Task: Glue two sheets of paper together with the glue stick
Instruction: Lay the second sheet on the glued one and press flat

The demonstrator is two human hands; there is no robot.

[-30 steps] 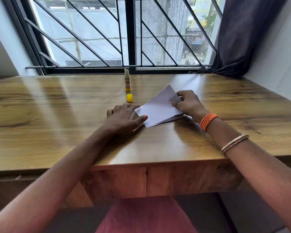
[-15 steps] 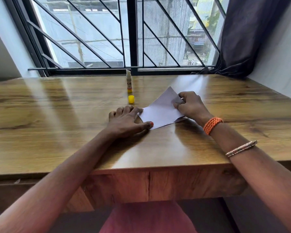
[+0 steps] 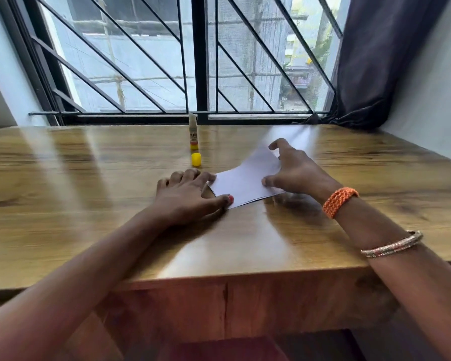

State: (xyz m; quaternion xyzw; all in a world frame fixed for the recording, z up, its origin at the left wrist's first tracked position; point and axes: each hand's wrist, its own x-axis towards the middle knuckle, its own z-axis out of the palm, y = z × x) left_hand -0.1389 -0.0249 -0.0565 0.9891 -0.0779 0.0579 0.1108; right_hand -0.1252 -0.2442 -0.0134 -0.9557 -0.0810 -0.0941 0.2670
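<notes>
Nearest the camera, two bare forearms reach forward over the front edge of a glossy wooden surface [image 3: 94, 204]. The right forearm wears a thin metallic bangle [image 3: 392, 247], and further up, at the wrist, an orange braided band [image 3: 340, 201].

The left hand [image 3: 185, 196] lies flat on the wood with relaxed, straight fingers; its thumb, with a red-painted nail, presses the near left corner of the white paper sheets [image 3: 245, 181], and its fingertips touch the left edge. It grips nothing.

The right hand [image 3: 294, 170] is spread over the right side of the sheets, thumb tip pressing down near the near edge, fingers arched toward the far corner. Blur hides whether any finger pinches the edge, but the hand looks released and pressing, not clenched. The sheets lie stacked on the wood, a second edge showing just under the top one along the near side.

Just beyond the left hand sits a yellow cap [image 3: 196, 159], apart from the paper. Behind it the uncapped glue stick [image 3: 193, 132] stands upright near the window grille [image 3: 201, 61]. A dark curtain [image 3: 380, 61] hangs at the far right.
</notes>
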